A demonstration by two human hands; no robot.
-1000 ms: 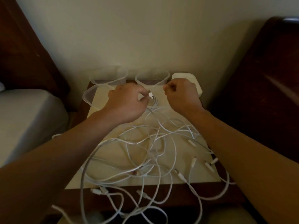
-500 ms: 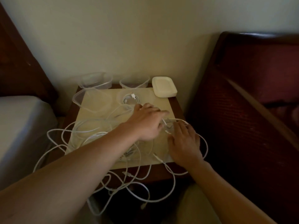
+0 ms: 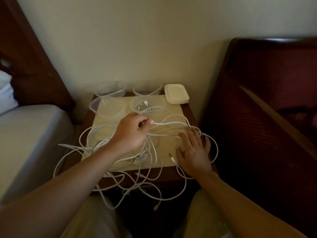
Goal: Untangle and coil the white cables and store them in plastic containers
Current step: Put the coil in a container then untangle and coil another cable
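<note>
A tangle of white cables [image 3: 151,169] sprawls over the small table [image 3: 171,109] and hangs off its front edge. My left hand [image 3: 132,134] pinches one white cable [image 3: 171,123] near its end and holds it above the heap. My right hand [image 3: 193,150] lies flat with spread fingers on cables at the table's right side. A coiled cable [image 3: 143,105] sits in a clear plastic container [image 3: 161,102] at the back middle. An empty clear container [image 3: 108,109] stands to its left.
Two more clear containers [image 3: 112,89] [image 3: 147,90] stand against the wall, with a stack of white lids [image 3: 176,96] at the back right. A bed [image 3: 25,134] is on the left and a dark red headboard [image 3: 265,109] on the right.
My left hand has lifted a cable end and drawn it leftward. My right hand stays flat on the cables at the right. The view has shifted slightly.
</note>
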